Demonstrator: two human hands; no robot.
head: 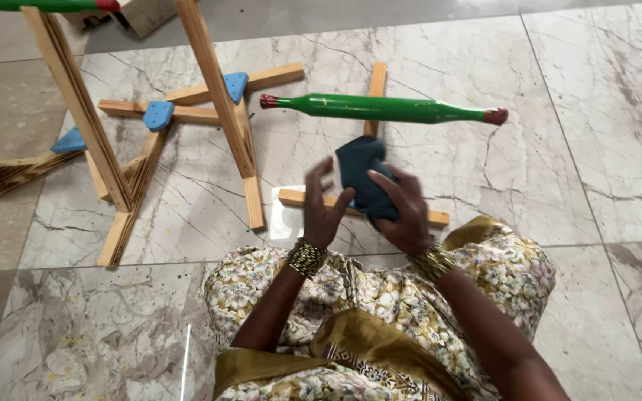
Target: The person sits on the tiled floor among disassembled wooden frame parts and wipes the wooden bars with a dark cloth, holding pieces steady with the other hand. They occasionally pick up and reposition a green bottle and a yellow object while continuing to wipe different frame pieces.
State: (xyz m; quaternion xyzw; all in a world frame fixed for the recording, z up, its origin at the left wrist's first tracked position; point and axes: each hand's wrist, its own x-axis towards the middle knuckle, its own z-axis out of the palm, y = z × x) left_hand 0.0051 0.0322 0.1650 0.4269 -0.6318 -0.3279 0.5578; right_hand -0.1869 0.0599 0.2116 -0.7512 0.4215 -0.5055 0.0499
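The right hand [409, 215] was closed on a dark teal cloth [364, 178], its fingers curled over the cloth's right side and its thumb behind. The cloth appeared soft and folded into a thick pad (motion blur obscured its exact folds). The left hand [324, 209] stood upright beside it with fingers spread and loose; its grip was open, the fingertips just touching or nearly touching the cloth's left edge. Both wrists carried beaded gold-coloured bangles.

The cloth was held above the person's lap, over a flat pale wooden slat [440, 218] lying on the floor [574, 148]. Beyond the hands, a long green rod [384, 108] with a glossy painted surface, tapered ends and red tips spanned left to right, supported above a second vertical slat.

To the left stood an unfinished wooden frame [217, 96] of straight plywood-edged bars, joined with blue rounded triangular plates [157, 115]. The floor consisted of large polished marble tiles, cream with grey veining. The person's garment was a floral print in yellow and olive.
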